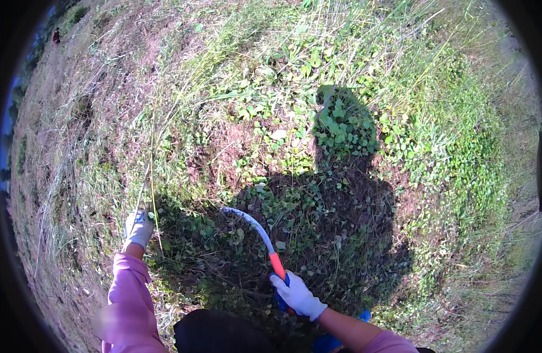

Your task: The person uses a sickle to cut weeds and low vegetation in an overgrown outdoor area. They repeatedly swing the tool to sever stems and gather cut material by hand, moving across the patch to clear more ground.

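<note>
My right hand (295, 293), in a white and blue work glove, is closed around the orange handle of a sickle (276, 264). Its curved metal blade (255, 225) arcs up and to the left, with the tip among low leafy plants in my shadow. My left hand (139, 228), in a similar glove, is at the left, with long thin grass stalks (153, 176) rising beside and above it. Its fingers are partly hidden, so whether it grips the stalks is not clear.
Low green leafy plants (341, 119) and taller grass (412, 39) cover the slope ahead. Patches of reddish soil (231, 141) show between them. Cut or dry grass (77, 132) lies at the left. A small dark reddish figure (56, 36), perhaps a person, is far off at the upper left.
</note>
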`<state>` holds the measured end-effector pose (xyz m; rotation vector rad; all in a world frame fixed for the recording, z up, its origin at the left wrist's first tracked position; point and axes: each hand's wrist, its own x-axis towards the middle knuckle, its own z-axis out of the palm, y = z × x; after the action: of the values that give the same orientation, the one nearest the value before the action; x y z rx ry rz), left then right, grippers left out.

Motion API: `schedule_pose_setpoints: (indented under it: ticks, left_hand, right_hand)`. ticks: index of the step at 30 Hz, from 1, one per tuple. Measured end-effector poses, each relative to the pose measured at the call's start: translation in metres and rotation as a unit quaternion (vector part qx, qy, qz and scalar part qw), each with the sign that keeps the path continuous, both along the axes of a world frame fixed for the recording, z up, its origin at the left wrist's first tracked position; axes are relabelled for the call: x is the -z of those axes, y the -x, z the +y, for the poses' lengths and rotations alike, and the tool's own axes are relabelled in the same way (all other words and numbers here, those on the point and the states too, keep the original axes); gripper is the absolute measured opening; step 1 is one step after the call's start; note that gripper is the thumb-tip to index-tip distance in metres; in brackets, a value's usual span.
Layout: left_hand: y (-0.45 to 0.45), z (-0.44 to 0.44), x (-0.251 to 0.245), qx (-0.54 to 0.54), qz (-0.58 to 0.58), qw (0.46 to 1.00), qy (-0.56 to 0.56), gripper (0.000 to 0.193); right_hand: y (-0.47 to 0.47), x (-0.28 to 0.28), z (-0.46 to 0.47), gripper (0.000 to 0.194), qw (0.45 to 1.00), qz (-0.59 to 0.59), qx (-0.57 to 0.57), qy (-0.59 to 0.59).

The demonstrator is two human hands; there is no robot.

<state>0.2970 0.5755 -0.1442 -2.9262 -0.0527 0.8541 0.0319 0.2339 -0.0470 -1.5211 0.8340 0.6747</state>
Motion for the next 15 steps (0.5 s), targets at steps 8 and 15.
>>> schedule_pose_setpoints:
  ticks: [8, 15]
  left_hand:
    - [0.039, -0.03, -0.037, -0.039, -0.001, 0.878, 0.477, 0.088]
    - [-0.001, -0.116, -0.062, -0.268, -0.087, 0.507, 0.814, 0.069]
  right_hand:
    - [-0.17, 0.021, -0.044, 0.032, 0.971, -0.194, 0.106, 0.096]
    - [-0.231, 0.065, -0.038, 0.036, 0.971, -0.213, 0.076, 0.079]
